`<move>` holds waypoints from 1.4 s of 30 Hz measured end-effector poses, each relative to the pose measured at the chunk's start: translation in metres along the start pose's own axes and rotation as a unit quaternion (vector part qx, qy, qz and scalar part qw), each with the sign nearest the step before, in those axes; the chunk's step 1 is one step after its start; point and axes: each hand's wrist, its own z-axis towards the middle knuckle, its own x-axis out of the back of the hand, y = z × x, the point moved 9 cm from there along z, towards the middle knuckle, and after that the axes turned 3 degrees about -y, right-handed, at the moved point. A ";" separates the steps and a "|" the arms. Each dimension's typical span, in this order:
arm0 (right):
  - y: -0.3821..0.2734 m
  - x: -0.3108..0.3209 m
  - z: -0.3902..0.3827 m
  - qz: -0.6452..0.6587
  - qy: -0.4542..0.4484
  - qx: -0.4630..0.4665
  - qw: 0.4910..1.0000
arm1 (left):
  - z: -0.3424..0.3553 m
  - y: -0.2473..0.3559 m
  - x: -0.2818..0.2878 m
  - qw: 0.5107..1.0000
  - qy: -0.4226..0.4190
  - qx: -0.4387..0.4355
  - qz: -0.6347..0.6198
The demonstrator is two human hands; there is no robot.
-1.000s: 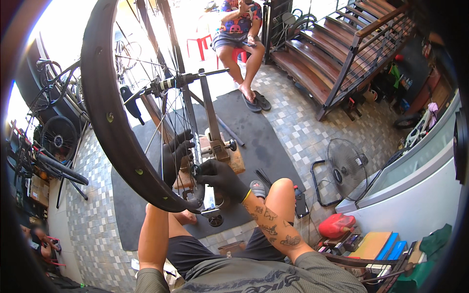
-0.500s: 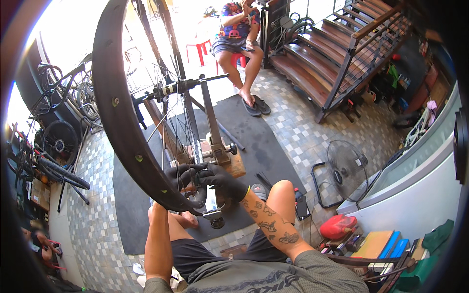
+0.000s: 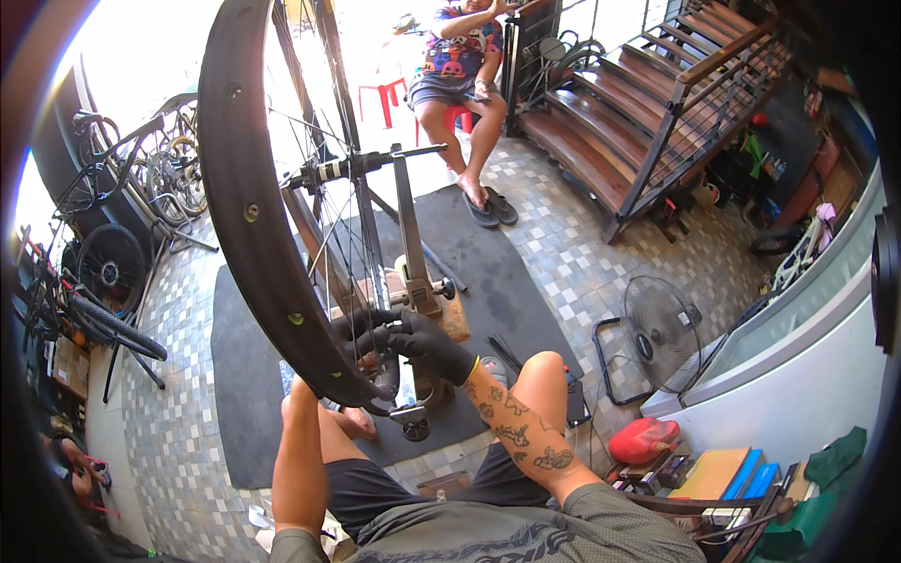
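Note:
A bare bicycle wheel stands upright in a metal truing stand [image 3: 413, 253]. Its wide black rim [image 3: 246, 225] has holes along the middle, and thin spokes run to the black hub [image 3: 328, 172]. Both my hands wear black gloves and meet at the spokes just above the lower rim. My left hand [image 3: 355, 327] is partly hidden behind the rim, its fingers curled among the spokes. Beside it my right hand [image 3: 424, 343] has its fingers pinched together at the spokes. What lies between the fingers is too small to make out. A small round knob [image 3: 416, 431] sits below the rim.
A dark mat [image 3: 488, 281] lies under the stand. Across from me a person [image 3: 460, 84] sits on a red stool near wooden stairs [image 3: 610, 122]. A floor fan [image 3: 662, 333] and a red container [image 3: 643, 439] are at right. Bicycles [image 3: 117, 319] stand at left.
The rim holes sit slightly lower and farther right, and the view has shifted a little. My hands stay at the lower spokes. The seated person has lifted an arm outward.

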 end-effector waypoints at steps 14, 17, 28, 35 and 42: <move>-0.014 0.023 -0.010 -0.113 0.069 -0.011 0.991 | 0.004 -0.013 0.020 0.998 0.053 0.023 0.019; -0.024 0.044 -0.011 -0.107 0.208 0.034 0.972 | -0.008 0.003 0.040 0.986 0.121 0.003 -0.118; -0.042 0.013 -0.036 -0.177 0.183 0.044 0.966 | 0.027 -0.010 -0.001 0.993 0.019 0.066 -0.093; -0.032 0.011 -0.027 -0.139 0.134 0.026 0.981 | 0.033 -0.018 0.006 0.998 0.017 0.046 -0.049; -0.047 -0.001 -0.020 -0.156 0.084 0.071 0.982 | 0.033 -0.018 0.005 0.996 0.043 0.031 -0.070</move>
